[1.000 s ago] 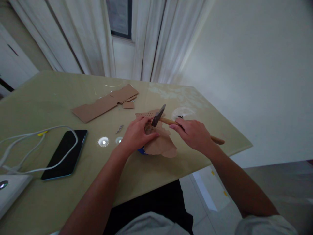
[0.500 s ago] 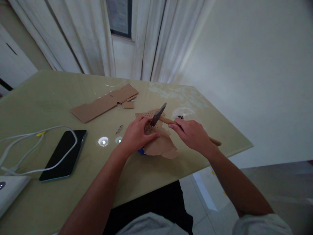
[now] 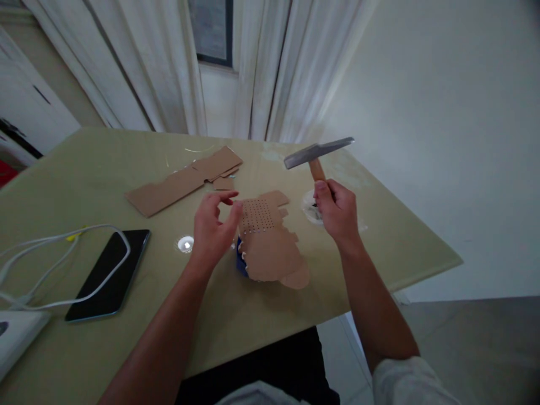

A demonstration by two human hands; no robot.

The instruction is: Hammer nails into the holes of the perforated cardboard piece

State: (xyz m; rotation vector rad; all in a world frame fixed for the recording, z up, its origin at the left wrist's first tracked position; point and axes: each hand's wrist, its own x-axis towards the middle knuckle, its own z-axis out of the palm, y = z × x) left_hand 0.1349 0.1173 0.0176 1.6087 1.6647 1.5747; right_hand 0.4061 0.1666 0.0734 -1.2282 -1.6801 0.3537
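My right hand [image 3: 338, 211] is wrapped round the wooden handle of a hammer [image 3: 319, 151], which is raised above the table with its metal head up. On the table, a ragged piece of cardboard [image 3: 274, 250] rests over a blue object [image 3: 241, 261] that shows only at its left edge. Rows of small dark dots, holes or nail heads, cover the cardboard's upper part. My left hand [image 3: 215, 225] is at the upper left edge of the cardboard, thumb and forefinger apart and nothing visible between them. Whether the thumb touches the edge, I cannot tell.
A clear round dish [image 3: 311, 211] with small dark bits stands partly behind my right hand. Long cardboard strips [image 3: 181, 183] lie farther back. To the left are a black tablet [image 3: 112, 275], a white cable [image 3: 126, 242] and a white box [image 3: 21, 337]. The wall [image 3: 455, 169] borders the right.
My right hand has lifted the hammer up off the cardboard and turned its head upward. My left hand has drawn back left from the dotted area, uncovering it.
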